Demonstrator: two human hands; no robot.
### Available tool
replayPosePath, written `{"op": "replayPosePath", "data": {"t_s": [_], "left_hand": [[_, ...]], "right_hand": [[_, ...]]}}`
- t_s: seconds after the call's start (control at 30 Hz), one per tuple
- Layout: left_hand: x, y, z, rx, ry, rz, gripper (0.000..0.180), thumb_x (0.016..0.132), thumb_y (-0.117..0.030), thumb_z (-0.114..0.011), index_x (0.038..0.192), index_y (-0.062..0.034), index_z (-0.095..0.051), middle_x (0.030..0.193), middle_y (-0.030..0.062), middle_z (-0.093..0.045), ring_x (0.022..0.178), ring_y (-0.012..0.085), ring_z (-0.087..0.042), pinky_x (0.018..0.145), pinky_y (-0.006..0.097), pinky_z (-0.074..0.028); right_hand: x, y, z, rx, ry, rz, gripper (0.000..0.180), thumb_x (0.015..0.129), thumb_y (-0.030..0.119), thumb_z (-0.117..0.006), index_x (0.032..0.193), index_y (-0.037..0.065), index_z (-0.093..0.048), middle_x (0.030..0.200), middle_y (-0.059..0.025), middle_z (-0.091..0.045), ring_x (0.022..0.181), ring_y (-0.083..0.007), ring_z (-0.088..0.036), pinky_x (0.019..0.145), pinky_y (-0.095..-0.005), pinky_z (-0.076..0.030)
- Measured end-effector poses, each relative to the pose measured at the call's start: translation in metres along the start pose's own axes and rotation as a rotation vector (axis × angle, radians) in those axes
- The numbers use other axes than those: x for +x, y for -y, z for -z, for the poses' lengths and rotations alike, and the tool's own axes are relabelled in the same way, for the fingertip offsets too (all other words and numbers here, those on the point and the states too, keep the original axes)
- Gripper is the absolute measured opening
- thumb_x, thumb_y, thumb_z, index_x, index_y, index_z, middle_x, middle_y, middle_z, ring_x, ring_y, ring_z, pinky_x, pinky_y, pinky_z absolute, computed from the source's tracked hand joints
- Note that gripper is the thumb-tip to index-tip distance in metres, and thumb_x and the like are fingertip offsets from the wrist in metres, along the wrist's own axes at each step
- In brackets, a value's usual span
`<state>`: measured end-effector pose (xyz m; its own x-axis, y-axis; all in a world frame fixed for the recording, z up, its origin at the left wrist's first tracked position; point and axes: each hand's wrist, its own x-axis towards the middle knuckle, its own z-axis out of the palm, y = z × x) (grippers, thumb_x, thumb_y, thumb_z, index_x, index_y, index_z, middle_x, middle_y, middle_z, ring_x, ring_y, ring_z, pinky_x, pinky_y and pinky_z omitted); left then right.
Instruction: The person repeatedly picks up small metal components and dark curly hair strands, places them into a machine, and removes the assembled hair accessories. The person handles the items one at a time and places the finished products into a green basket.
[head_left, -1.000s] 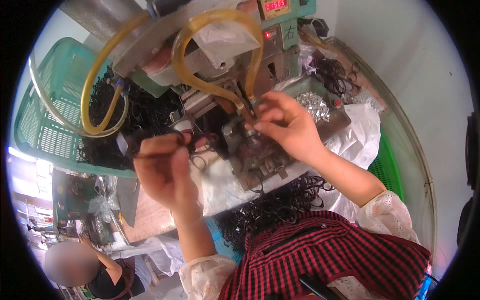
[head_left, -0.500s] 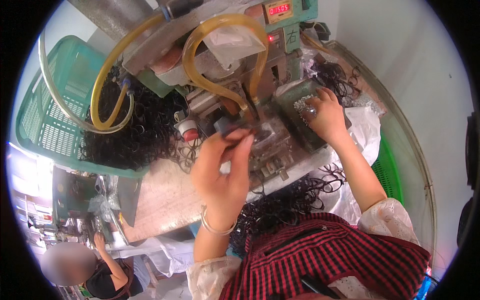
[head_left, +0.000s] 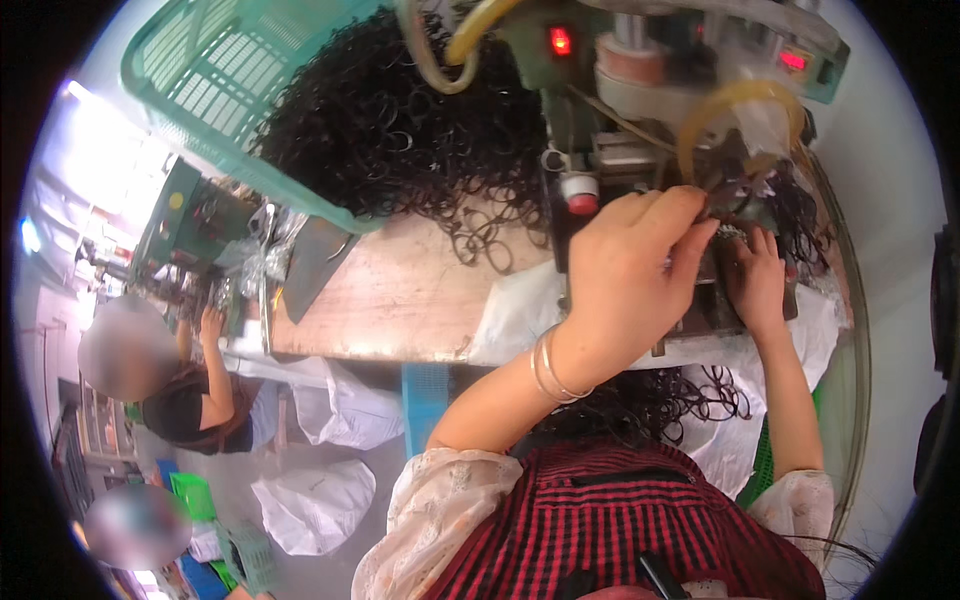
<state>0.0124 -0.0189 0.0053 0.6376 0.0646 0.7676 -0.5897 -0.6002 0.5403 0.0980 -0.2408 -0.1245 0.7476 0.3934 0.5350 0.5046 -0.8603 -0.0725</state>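
My left hand (head_left: 635,270) is raised in front of a bench machine (head_left: 625,85), thumb and fingers pinched together. A dark, blurred piece shows at its fingertips, too smeared to identify. Beyond and to the right, my right hand (head_left: 757,285) reaches to small silvery metal parts (head_left: 732,231) in a dark green tray, its fingers apart. Most of the tray is hidden behind both hands. A yellow hose (head_left: 690,135) loops down at the machine's working area, and a red push button (head_left: 582,203) sits left of my left hand.
Black spectacle frames (head_left: 390,110) are heaped in a green basket (head_left: 215,150) and spill onto the wooden table (head_left: 400,285). More frames (head_left: 640,405) lie at my lap. A white sheet (head_left: 520,315) covers the table's front edge. At the left, a co-worker (head_left: 205,400) sits at another machine.
The view has swung left, showing more of the basket, table and floor. My left hand stays pinched by the machine. My right hand remains at the tray of metal parts.
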Motion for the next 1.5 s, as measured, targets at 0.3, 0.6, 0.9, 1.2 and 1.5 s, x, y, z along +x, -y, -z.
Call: {"op": "replayPosePath", "data": {"t_s": [0.3, 0.6, 0.9, 1.2, 1.5], "left_hand": [[-0.086, 0.092, 0.096, 0.281, -0.465, 0.208, 0.026, 0.084, -0.008, -0.068, 0.107, 0.0018, -0.062, 0.102, 0.0154, -0.067, 0.092, 0.0268, -0.064, 0.081, 0.034, -0.050], [-0.083, 0.363, 0.176, 0.509, -0.369, 0.991, 0.041, 0.082, -0.029, -0.067, 0.107, 0.0025, -0.065, 0.098, 0.0236, -0.069, 0.092, 0.0364, -0.067, 0.084, 0.043, -0.051], [-0.121, 0.302, 0.131, 0.524, -0.534, 0.852, 0.026, 0.090, -0.020, -0.056, 0.105, 0.0001, -0.057, 0.088, 0.0250, -0.066, 0.084, 0.0408, -0.064, 0.073, 0.046, -0.050], [-0.104, 0.224, 0.129, 0.527, -0.400, 0.613, 0.036, 0.094, -0.025, -0.057, 0.118, 0.0001, -0.052, 0.099, 0.0238, -0.065, 0.088, 0.0369, -0.064, 0.078, 0.043, -0.048], [-0.085, 0.123, 0.083, -0.291, -0.296, 0.540, 0.019, 0.097, -0.010, -0.052, 0.114, -0.0019, -0.053, 0.085, 0.0047, -0.056, 0.070, 0.0088, -0.050, 0.061, 0.021, -0.042]], "right_hand": [[-0.001, -0.012, -0.014, 0.365, -0.178, -0.292, 0.022, 0.085, 0.004, -0.061, 0.107, 0.004, -0.067, 0.106, -0.0146, -0.067, 0.097, -0.0299, -0.064, 0.087, -0.0378, -0.048], [0.015, -0.022, -0.016, 0.728, -0.107, -0.456, 0.029, 0.084, -0.006, -0.059, 0.112, -0.004, -0.063, 0.106, -0.0130, -0.069, 0.099, -0.0201, -0.064, 0.090, -0.0315, -0.048], [-0.045, -0.027, 0.015, 0.484, -0.152, -0.537, 0.021, 0.091, 0.009, -0.059, 0.108, -0.001, -0.067, 0.105, -0.0129, -0.069, 0.098, -0.0214, -0.064, 0.089, -0.0317, -0.047], [-0.007, 0.043, 0.078, 0.724, -0.074, -0.343, 0.020, 0.089, 0.009, -0.064, 0.107, 0.001, -0.068, 0.103, -0.0091, -0.069, 0.096, -0.0176, -0.064, 0.087, -0.0304, -0.048], [0.033, 0.103, 0.032, 1.342, -0.235, -0.463, 0.041, 0.081, -0.007, -0.063, 0.121, 0.000, -0.056, 0.094, -0.0072, -0.068, 0.089, -0.0130, -0.065, 0.080, -0.0259, -0.051]]}}
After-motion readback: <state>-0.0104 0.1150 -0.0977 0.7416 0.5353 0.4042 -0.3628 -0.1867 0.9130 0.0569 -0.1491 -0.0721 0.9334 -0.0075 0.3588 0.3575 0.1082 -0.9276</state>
